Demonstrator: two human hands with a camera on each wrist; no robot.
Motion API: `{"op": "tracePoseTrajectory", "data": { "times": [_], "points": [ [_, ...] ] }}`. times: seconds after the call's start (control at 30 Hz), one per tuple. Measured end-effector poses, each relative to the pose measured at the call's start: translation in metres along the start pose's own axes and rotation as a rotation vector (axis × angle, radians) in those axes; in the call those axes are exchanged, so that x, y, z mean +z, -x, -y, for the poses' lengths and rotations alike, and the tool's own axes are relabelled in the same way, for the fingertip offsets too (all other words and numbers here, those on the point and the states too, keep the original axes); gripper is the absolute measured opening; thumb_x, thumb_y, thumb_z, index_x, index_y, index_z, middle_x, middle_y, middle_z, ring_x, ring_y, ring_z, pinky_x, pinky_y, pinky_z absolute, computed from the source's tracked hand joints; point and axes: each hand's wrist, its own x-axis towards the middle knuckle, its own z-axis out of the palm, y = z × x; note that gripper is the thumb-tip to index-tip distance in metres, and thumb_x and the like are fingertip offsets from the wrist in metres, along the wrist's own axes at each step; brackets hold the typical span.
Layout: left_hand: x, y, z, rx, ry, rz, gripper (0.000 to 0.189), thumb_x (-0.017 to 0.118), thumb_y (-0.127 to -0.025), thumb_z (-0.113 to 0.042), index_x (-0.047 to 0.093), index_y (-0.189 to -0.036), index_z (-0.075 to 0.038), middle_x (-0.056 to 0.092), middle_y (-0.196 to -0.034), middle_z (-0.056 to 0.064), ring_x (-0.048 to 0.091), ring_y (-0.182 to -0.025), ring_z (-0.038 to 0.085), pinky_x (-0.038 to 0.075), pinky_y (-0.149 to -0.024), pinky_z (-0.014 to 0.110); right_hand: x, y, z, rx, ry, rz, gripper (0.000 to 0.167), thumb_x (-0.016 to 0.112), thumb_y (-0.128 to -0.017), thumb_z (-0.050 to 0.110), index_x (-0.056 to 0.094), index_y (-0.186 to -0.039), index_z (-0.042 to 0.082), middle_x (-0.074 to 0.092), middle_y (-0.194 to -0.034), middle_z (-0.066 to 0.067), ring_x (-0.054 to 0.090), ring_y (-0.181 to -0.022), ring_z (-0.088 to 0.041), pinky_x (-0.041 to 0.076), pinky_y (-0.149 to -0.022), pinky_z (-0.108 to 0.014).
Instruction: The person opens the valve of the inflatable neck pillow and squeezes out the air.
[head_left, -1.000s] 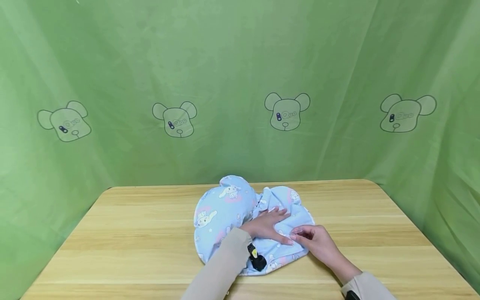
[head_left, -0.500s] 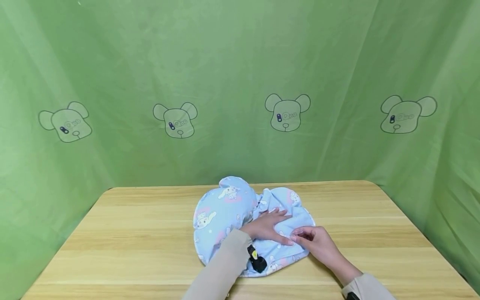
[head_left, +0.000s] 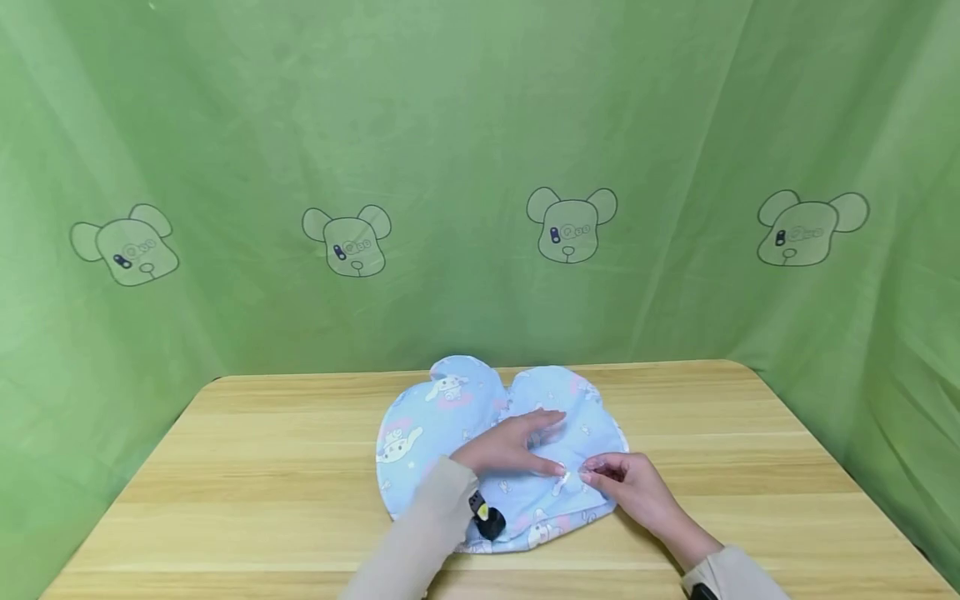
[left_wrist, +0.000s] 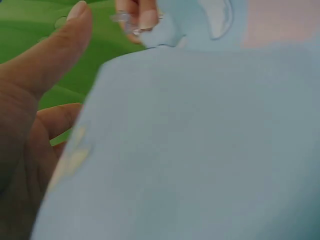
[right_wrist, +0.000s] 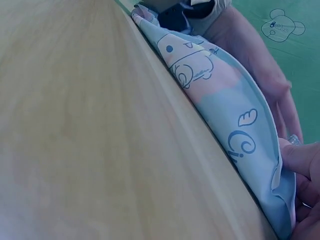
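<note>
A light blue cushion-like cloth piece [head_left: 431,417], scalloped at the edge and printed with white long-eared cartoon figures, lies on the table. My left hand [head_left: 506,446] is over its right half, thumb and fingers spread apart; the left wrist view shows that thumb [left_wrist: 60,55] beside the cloth, pinching nothing. At the cloth's right side, my right hand [head_left: 630,483] pinches a small clear plastic piece between thumb and fingertips. This clear piece [left_wrist: 123,18] shows in the left wrist view. In the right wrist view the right thumb [right_wrist: 300,159] is right at the cloth's edge.
The wooden table [head_left: 262,467] extends to both sides of the cloth. Behind it hangs a green curtain [head_left: 465,108] with outlined bear heads, and more green fabric closes off both sides. A black wrist device [head_left: 489,521] is at the left cuff.
My left hand has lifted and shifted left from where it pressed the cloth. The cloth's right half now looks fuller, and its left edge has moved slightly left. My right hand stays in place.
</note>
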Motion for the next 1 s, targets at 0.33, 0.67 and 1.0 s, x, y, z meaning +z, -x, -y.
{"op": "tracePoseTrajectory", "data": {
  "times": [0.33,0.67,1.0],
  "points": [
    [-0.044,0.044,0.014,0.045,0.016,-0.140,0.081,0.074,-0.080,-0.036,0.034,-0.147,-0.019,0.027,-0.154,0.006,0.019,-0.142,0.020,0.021,-0.114,0.041,0.000,0.000,0.002,0.039,-0.016,-0.003,0.016,0.070,-0.084,0.017,0.071,-0.092,0.003,0.068,-0.083,-0.004,0.054,-0.069,-0.009,0.046,-0.062,-0.022],
    [-0.072,0.076,0.051,0.059,0.033,-0.241,0.075,0.073,-0.082,-0.029,0.035,-0.146,-0.016,0.031,-0.152,0.005,0.019,-0.143,0.026,0.019,-0.114,0.048,0.000,0.001,0.002,0.048,-0.019,-0.003,0.015,0.070,-0.085,0.017,0.071,-0.092,0.003,0.068,-0.083,-0.004,0.053,-0.069,-0.009,0.046,-0.062,-0.022],
    [-0.058,0.080,0.068,0.085,0.013,-0.076,0.076,0.071,-0.084,-0.031,0.032,-0.148,-0.016,0.030,-0.153,0.005,0.022,-0.142,0.023,0.018,-0.115,0.042,0.000,0.001,0.003,0.038,-0.020,0.004,0.016,0.069,-0.085,0.017,0.071,-0.091,0.002,0.067,-0.082,-0.005,0.053,-0.068,-0.008,0.046,-0.062,-0.021]
  ]
}}
